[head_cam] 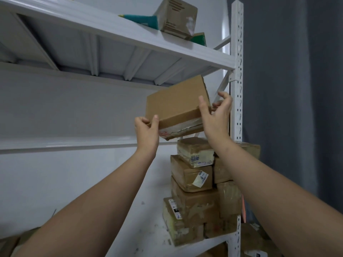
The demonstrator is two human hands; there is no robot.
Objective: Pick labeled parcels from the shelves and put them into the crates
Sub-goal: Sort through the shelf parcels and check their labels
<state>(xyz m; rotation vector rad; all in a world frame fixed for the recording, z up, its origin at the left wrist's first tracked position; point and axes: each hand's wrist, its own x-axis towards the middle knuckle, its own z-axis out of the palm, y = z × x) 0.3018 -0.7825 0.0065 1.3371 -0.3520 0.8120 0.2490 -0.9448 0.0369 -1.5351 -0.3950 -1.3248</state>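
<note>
Head view, looking up at the shelving.

- Brown cardboard parcel (176, 106) is held in the air by both hands, tilted, its broad plain face toward the camera. It sits under the right end of the upper shelf (111, 28), just left of the perforated white upright (236, 71), and touches no shelf.
- Left hand (146, 130): grips the parcel's lower left corner, thumb on the front face, fingers curled round behind.
- Right hand (216, 115): thumb pressed on the front face near the right edge, fingers curled round the right side; index finger lifted slightly off.
- Narrow lower side of the parcel carries a label (166, 133) with red print and clear tape; the text is too small to read.
- Directly below: a stack of parcels (193, 173), taped and labelled, standing at the right end of the lower shelf (213, 242) against the upright. The held parcel's lowest corner is just above the top parcel of the stack; I cannot tell if they touch.
- On the upper shelf, near its right end: a cardboard box (178, 15) and a teal package (143, 20).
- Dark curtain (297, 89) to the right of the rack.
</note>
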